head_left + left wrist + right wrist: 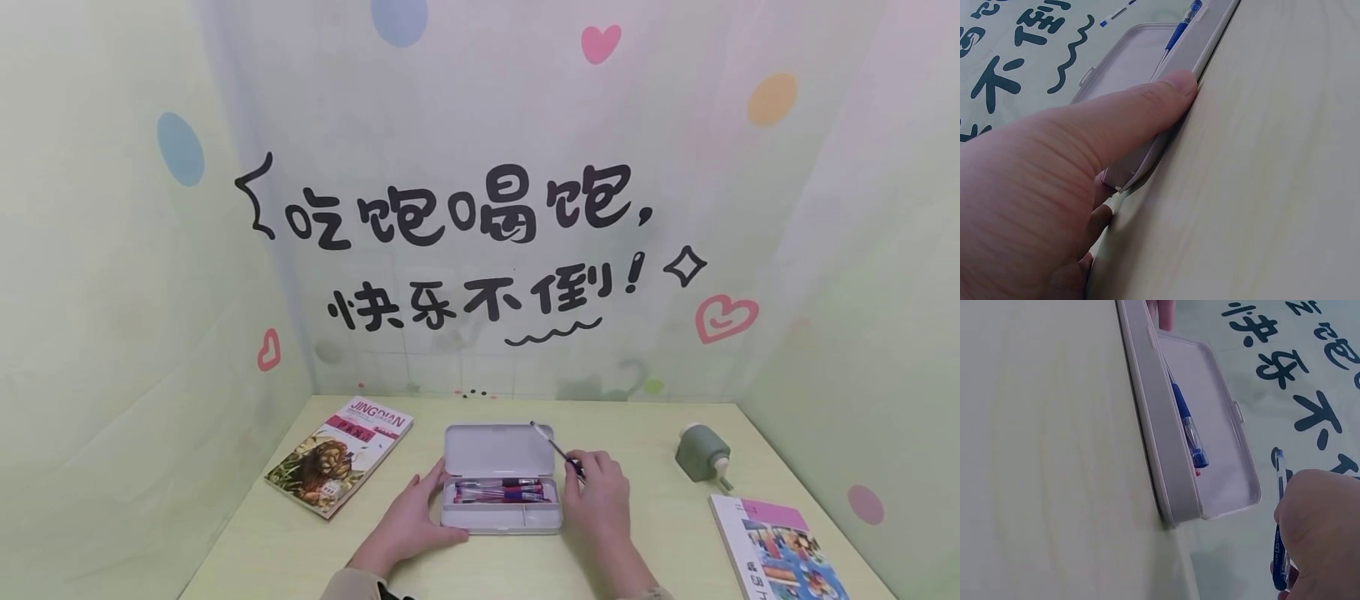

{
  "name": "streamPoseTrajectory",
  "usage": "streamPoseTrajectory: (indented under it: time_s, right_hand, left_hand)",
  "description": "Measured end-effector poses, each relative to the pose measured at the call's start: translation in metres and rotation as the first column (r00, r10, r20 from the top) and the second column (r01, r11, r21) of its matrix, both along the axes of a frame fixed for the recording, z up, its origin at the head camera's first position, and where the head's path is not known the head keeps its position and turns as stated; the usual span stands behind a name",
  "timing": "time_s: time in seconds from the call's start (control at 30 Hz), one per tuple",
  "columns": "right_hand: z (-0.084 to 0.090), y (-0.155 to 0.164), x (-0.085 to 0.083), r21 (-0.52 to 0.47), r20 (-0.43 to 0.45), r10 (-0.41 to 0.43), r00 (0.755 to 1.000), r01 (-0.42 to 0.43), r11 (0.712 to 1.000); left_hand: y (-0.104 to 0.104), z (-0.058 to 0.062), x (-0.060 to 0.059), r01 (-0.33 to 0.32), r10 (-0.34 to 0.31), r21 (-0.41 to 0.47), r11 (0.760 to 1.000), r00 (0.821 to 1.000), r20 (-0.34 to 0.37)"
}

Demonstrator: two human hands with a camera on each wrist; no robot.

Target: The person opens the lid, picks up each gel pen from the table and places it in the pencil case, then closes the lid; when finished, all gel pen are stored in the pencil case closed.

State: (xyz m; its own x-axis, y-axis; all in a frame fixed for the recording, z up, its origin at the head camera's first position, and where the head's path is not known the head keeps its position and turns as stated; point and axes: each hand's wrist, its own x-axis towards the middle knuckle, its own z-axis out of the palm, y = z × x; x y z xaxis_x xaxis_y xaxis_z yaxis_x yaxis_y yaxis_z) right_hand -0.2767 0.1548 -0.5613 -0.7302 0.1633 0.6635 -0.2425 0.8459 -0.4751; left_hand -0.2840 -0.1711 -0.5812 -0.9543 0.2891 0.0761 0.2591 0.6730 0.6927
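A white pencil case (483, 529) lies on the table with its hinged lid (498, 450) tipped back toward the wall. Several pens (498, 493) with blue, red and dark parts fill its rear compartment. My left hand (408, 521) grips the case's left end, the thumb (1175, 87) pressing on the front edge and the fingers round the side. Beyond the right end, my right hand (603, 504) pinches a clear-barrelled pen (551, 442) with a dark blue part. That pen (1280, 550) is held in the air, slanting up and left, apart from the case.
A book with a lion on its cover (322, 467) lies at the left. At the right are a grey-green bottle with a pale nozzle (701, 454) and another colourful book (783, 554). Fabric walls (487, 367) with printed lettering enclose the table (247, 567).
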Motion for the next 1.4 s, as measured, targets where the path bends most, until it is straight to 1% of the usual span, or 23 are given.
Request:
streamPoseTrajectory:
  time_s: [0.1, 0.2, 0.23, 0.3, 0.43, 0.53, 0.6, 0.73, 0.8, 1.03, 1.13, 1.17, 1.27, 1.4]
  right_hand:
    - [-0.003, -0.009, -0.004, 0.072, -0.078, 0.061, 0.995, -0.056, 0.996]
    - [-0.005, -0.019, -0.008, 0.136, -0.114, 0.111, 0.987, -0.096, 0.986]
    - [-0.004, -0.023, -0.008, 0.156, -0.114, 0.127, 0.985, -0.109, 0.982]
    - [-0.003, -0.031, -0.008, 0.191, -0.092, 0.152, 0.984, -0.132, 0.973]
    - [0.001, -0.044, -0.003, 0.258, 0.018, 0.185, 0.983, -0.184, 0.949]
    - [0.005, -0.052, 0.0, 0.292, 0.087, 0.189, 0.978, -0.207, 0.934]
    - [0.006, -0.056, 0.001, 0.309, 0.096, 0.195, 0.976, -0.215, 0.926]
    - [0.007, -0.062, 0.002, 0.33, 0.08, 0.213, 0.974, -0.227, 0.916]
    - [0.008, -0.064, 0.002, 0.338, 0.093, 0.214, 0.973, -0.233, 0.912]
    - [0.007, -0.067, 0.002, 0.333, 0.206, 0.182, 0.962, -0.244, 0.911]
    - [0.009, -0.065, 0.001, 0.32, 0.221, 0.179, 0.959, -0.244, 0.915]
    - [0.01, -0.065, 0.0, 0.314, 0.214, 0.176, 0.961, -0.239, 0.919]
    - [0.014, -0.061, -0.006, 0.285, 0.155, 0.175, 0.972, -0.214, 0.934]
    - [0.023, -0.056, -0.014, 0.204, 0.069, 0.165, 0.984, -0.176, 0.963]
  left_hand:
    - [0.0, 0.001, 0.0, -0.001, 0.001, 0.004, 1.0, 1.0, -0.004]
    - [-0.001, 0.0, -0.001, -0.004, 0.004, 0.01, 1.0, 1.0, -0.006]
    - [-0.001, -0.001, -0.001, -0.005, 0.005, 0.014, 1.0, 1.0, -0.006]
    - [-0.001, -0.002, -0.001, -0.004, 0.004, 0.018, 1.0, 1.0, -0.012]
    - [-0.001, -0.004, -0.001, 0.007, -0.007, 0.025, 1.0, 1.0, -0.022]
    - [-0.001, -0.004, -0.002, 0.016, -0.015, 0.023, 1.0, 1.0, -0.027]
    - [-0.002, -0.004, -0.002, 0.017, -0.017, 0.021, 1.0, 0.999, -0.032]
    - [-0.003, -0.004, -0.003, 0.018, -0.017, 0.015, 1.0, 0.999, -0.04]
    - [-0.003, -0.004, -0.004, 0.018, -0.017, 0.016, 1.0, 0.999, -0.04]
    - [-0.003, -0.004, -0.003, 0.014, -0.013, 0.016, 1.0, 1.0, -0.022]
    - [-0.003, -0.005, -0.003, 0.012, -0.012, 0.016, 1.0, 1.0, -0.017]
    - [-0.002, -0.005, -0.003, 0.012, -0.012, 0.016, 1.0, 1.0, -0.017]
    - [-0.002, -0.004, -0.002, 0.011, -0.011, 0.014, 1.0, 1.0, -0.017]
    - [-0.001, -0.004, -0.002, 0.011, -0.011, 0.01, 1.0, 1.0, -0.019]
